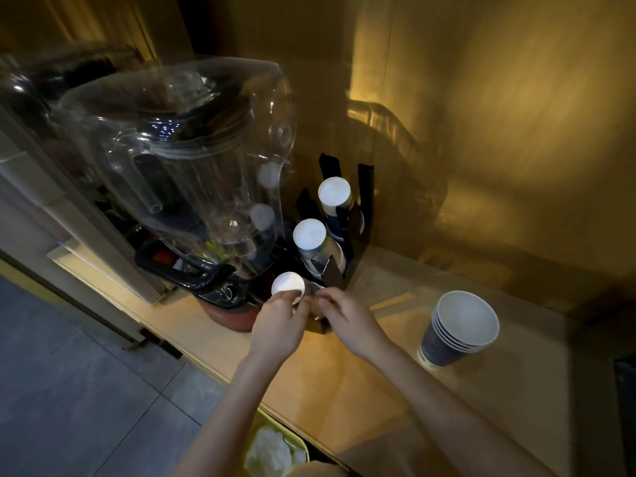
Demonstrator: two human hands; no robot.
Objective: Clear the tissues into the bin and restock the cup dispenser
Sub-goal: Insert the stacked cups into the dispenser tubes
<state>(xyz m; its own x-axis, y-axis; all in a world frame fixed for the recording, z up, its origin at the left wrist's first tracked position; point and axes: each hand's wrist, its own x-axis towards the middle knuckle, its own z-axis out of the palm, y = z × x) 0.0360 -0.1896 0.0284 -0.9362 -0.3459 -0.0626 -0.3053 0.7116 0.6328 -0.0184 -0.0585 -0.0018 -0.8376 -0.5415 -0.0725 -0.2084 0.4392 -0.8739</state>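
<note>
A black cup dispenser (364, 187) stands on the counter beside the blender. Two of its slots hold upside-down paper cup stacks, one at the back (334, 195) and one in the middle (309, 234). At the front slot my left hand (278, 321) grips a third upside-down cup stack (287, 286). My right hand (347, 316) touches the same stack and the slot from the right; what its fingers pinch is hidden. A stack of upright blue paper cups (457, 330) stands on the counter to the right. White crumpled tissues (272, 454) lie in the yellow-rimmed bin (298, 441) below the counter edge.
A large blender with a clear cover (186, 160) and dark base fills the left of the wooden counter (361, 380). A brown wall rises just behind the dispenser. Grey floor tiles (86, 390) lie at the lower left. A dark object (624, 390) sits at the right edge.
</note>
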